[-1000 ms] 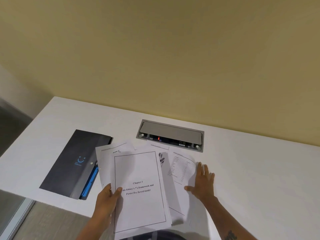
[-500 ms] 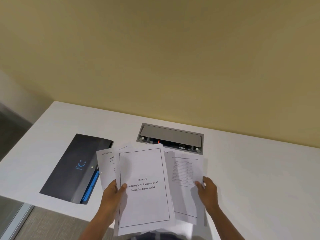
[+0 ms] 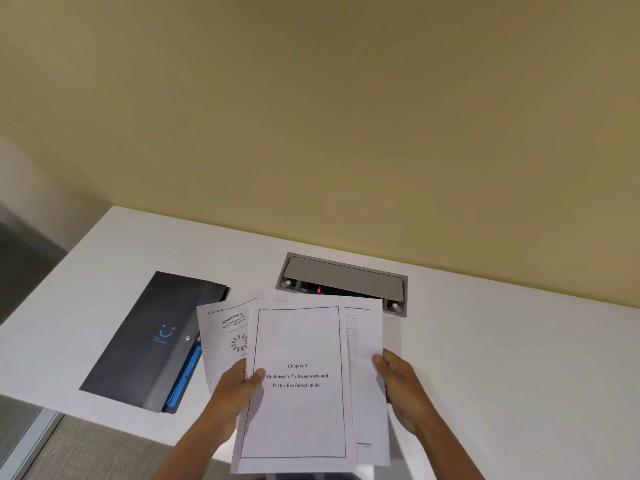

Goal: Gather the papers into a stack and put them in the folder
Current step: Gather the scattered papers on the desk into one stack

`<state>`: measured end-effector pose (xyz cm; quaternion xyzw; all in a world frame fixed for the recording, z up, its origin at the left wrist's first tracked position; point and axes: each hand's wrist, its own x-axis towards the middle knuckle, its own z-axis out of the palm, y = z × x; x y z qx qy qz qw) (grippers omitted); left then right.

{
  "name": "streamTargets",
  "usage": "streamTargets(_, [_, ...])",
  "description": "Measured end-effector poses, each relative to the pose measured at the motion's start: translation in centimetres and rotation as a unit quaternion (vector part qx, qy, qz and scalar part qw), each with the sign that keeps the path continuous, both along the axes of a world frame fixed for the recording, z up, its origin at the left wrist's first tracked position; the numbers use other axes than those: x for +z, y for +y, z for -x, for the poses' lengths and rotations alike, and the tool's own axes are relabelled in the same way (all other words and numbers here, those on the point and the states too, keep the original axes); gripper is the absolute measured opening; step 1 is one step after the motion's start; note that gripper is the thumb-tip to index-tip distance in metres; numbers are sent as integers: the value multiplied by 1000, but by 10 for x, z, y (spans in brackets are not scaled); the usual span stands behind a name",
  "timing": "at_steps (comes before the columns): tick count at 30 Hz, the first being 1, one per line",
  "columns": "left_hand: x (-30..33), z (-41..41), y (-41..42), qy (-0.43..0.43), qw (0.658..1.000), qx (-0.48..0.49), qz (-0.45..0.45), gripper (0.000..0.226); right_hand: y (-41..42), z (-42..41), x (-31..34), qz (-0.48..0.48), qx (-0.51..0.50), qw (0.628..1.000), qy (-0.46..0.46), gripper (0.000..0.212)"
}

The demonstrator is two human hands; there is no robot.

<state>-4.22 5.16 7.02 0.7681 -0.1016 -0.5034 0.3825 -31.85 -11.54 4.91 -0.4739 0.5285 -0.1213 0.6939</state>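
Observation:
Several white printed papers (image 3: 298, 344) are held fanned above the white table, the top sheet reading "Chapter 3". My left hand (image 3: 237, 386) grips their left edge with the thumb on the top sheet. My right hand (image 3: 398, 379) grips the right edge of the sheets. A sheet with a circular diagram sticks out to the left and a sheet with a table sticks out to the right. The dark folder (image 3: 152, 337), with a blue smile logo and blue inner pockets showing at its right edge, lies flat on the table to the left of the papers.
A grey cable box (image 3: 343, 275) with a raised lid is set into the white table (image 3: 502, 358) just behind the papers. A yellow wall rises behind. The table's near edge runs under my forearms, with floor below at the left.
My right hand left the table and took hold of the right-hand sheets. Both hands lifted the papers and drew them closer together into a narrower fan.

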Motion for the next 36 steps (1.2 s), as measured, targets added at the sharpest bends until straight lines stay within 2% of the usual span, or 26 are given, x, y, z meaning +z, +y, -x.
streamTargets(5, [-2,2,5,15,1000,-4,-27,17,13,-20,-8,-32,67,997,5,32])
streamTargets(12, [-9,1,13,45,999,-7,-23,23,15,-40,-15,-78,136,986,-56,41])
streamTargets(16, [-18,-2,20,13,1000,11,-20,18,4,-48,-16,-102,143,984,-33,49])
streamTargets(17, [-19,-2,22,-2,1000,20,-23,17,-1,-51,-16,-85,134,987,-16,48])
streamTargets(19, [-22,-3,28,-37,998,34,-34,18,-12,-59,-17,22,101,993,58,33])
streamTargets(20, [-22,-4,31,-52,997,38,-41,18,-19,-62,-20,90,96,985,110,29])
streamTargets(21, [-23,-6,35,-62,996,42,-48,18,-26,-66,-21,149,110,970,158,40])
streamTargets(24, [-23,-9,49,-79,994,45,-58,20,-46,-74,-22,246,209,907,271,99])
streamTargets(27, [-25,-14,62,-85,993,54,-62,20,-63,-79,-32,299,301,839,340,126])
streamTargets(30, [-27,-14,71,-84,993,67,-58,15,-66,-78,-41,289,362,799,383,136])
streamTargets(33, [-26,-15,74,-83,992,80,-51,14,-57,-76,-52,297,392,765,415,136])
streamTargets(36, [-25,-15,73,-66,990,112,-44,14,-47,-77,-57,319,374,766,415,130])
